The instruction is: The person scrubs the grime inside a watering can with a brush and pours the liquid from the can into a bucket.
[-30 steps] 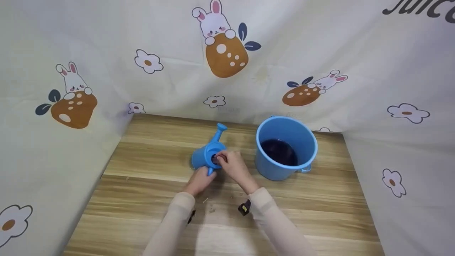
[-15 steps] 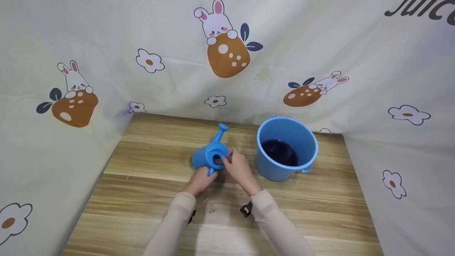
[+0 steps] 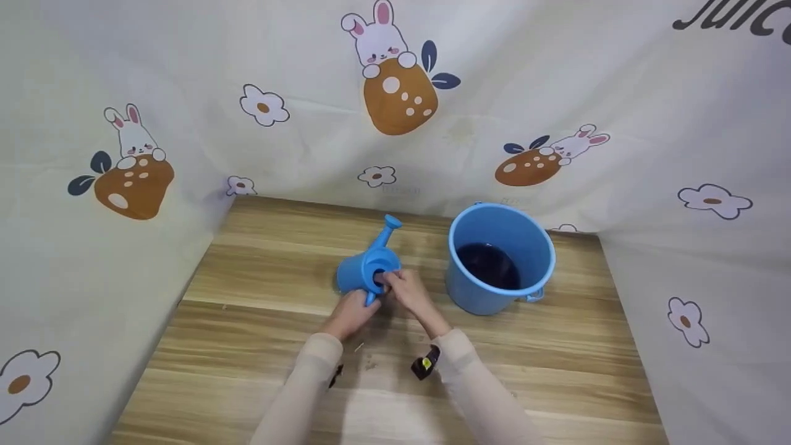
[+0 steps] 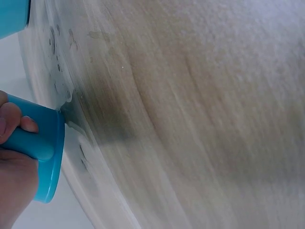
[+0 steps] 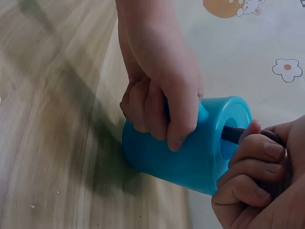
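Note:
A blue watering can (image 3: pixel 352 272) stands on the wooden table, its spout pointing toward the back wall. My left hand (image 3: pixel 351 314) grips its handle, fingers curled round it in the right wrist view. With curled fingers, my right hand (image 3: pixel 410 293) holds a dark, cloth-like strip (image 5: pixel 232 134) at the can's top opening. One end of the strip goes into the opening; the rest is bunched in my palm, mostly hidden. In the left wrist view the left hand (image 4: pixel 14 157) and the can's lower wall show, but the right hand does not.
Right of the can stands a blue bucket (image 3: pixel 479 296) with dark liquid at its bottom. Water spots and small bits lie on the wooden table (image 3: pixel 259 352). A patterned cloth curtain (image 3: pixel 296 148) encloses the table's back and sides.
My right hand drew a little to the right from the can's opening, then came back toward it with the dark strip. The left hand kept its grip on the handle.

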Tool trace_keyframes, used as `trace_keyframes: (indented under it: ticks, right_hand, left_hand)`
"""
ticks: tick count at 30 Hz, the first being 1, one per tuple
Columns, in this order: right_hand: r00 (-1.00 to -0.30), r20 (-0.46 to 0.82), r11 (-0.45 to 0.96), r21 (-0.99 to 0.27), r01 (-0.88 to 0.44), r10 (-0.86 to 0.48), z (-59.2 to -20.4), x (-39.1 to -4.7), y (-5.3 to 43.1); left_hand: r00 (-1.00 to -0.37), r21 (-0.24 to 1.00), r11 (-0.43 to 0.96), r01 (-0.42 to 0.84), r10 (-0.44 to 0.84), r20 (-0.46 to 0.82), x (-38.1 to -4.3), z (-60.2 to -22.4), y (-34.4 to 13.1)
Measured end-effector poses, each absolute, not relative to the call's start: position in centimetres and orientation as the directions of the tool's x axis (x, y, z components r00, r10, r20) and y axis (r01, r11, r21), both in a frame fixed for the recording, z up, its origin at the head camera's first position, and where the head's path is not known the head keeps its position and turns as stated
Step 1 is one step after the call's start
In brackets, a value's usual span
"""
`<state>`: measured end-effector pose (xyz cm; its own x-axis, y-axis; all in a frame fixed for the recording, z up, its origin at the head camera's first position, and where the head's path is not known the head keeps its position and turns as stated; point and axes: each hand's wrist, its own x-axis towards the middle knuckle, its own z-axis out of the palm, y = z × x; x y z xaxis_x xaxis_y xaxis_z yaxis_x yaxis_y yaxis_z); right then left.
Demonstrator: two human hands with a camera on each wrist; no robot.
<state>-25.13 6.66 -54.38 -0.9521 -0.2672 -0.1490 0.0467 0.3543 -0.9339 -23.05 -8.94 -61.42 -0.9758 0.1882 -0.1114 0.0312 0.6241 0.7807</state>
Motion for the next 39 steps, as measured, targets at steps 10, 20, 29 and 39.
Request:
trace_keyframes:
  ticks: [10, 20, 29, 39]
  right_hand:
    - [-0.948, -0.121, 0.251, -0.967, 0.046, -0.294, -54.2, -24.9, 7.0]
    - [-0.927, -0.216, 0.224, -0.963, 0.150, -0.308, -54.0, -24.8, 8.2]
    - [-0.916, -0.207, 0.167, -0.973, 0.157, -0.343, -53.6, -24.5, 8.8]
    - [-0.901, -0.233, 0.145, -0.971, 0.192, -0.365, -52.6, -24.1, 9.1]
  left_hand:
    - [-0.976, 0.775, 0.632, 0.017, 0.178, -0.124, -23.0, -61.3, -8.8]
    - [-0.979, 0.804, 0.594, 0.004, 0.167, -0.119, -23.0, -61.4, -9.2]
    - [-0.984, 0.823, 0.568, 0.012, 0.152, -0.091, -23.2, -61.7, -9.3]
    - [-0.982, 0.824, 0.566, -0.008, 0.149, -0.113, -23.0, -61.5, -9.0]
